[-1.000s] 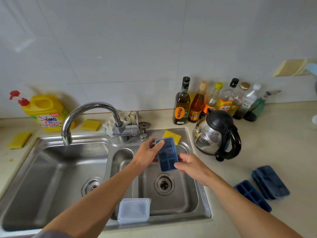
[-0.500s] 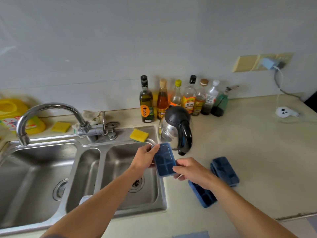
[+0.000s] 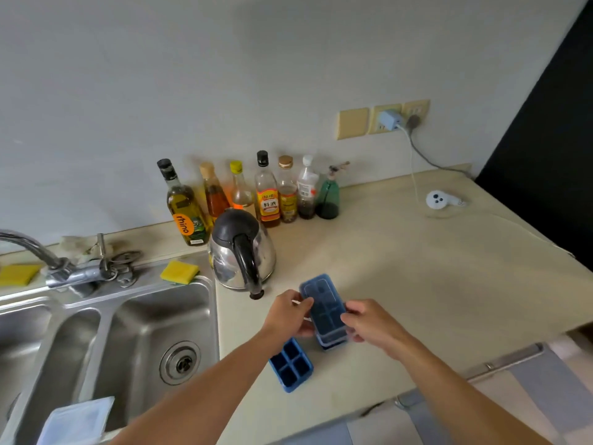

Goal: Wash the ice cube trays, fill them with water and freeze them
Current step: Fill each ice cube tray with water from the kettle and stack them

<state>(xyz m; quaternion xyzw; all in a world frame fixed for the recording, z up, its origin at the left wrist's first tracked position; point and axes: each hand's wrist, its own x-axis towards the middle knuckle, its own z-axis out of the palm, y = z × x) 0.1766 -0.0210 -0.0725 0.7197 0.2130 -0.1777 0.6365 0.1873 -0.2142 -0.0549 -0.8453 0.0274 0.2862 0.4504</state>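
Evidently the job is somewhere in its middle: no tray sits under the tap, none is in a freezer, and all the blue trays are on the desk (image 3: 417,284) at lower centre of the frame, right of the sink (image 3: 128,332). The left hand (image 3: 288,313) pinches the left long edge of the lidded tray (image 3: 324,306), and the right hand (image 3: 369,319) curls its fingers round the right edge, holding it on or just over a stack (image 3: 333,343). Whether it has been washed or filled cannot be told. Filling seems left for the open tray (image 3: 290,364), which lies just lower left of the stack and shows no clear water; freezing is left for all. By count: one lidded tray in the hands, one open tray, and at least one more in the stack, its number unclear. One clear lid (image 3: 77,419) rests by the sink at lower left. Behind stand one kettle (image 3: 240,252), seven bottles (image 3: 268,194) and two yellow sponges (image 3: 179,271).
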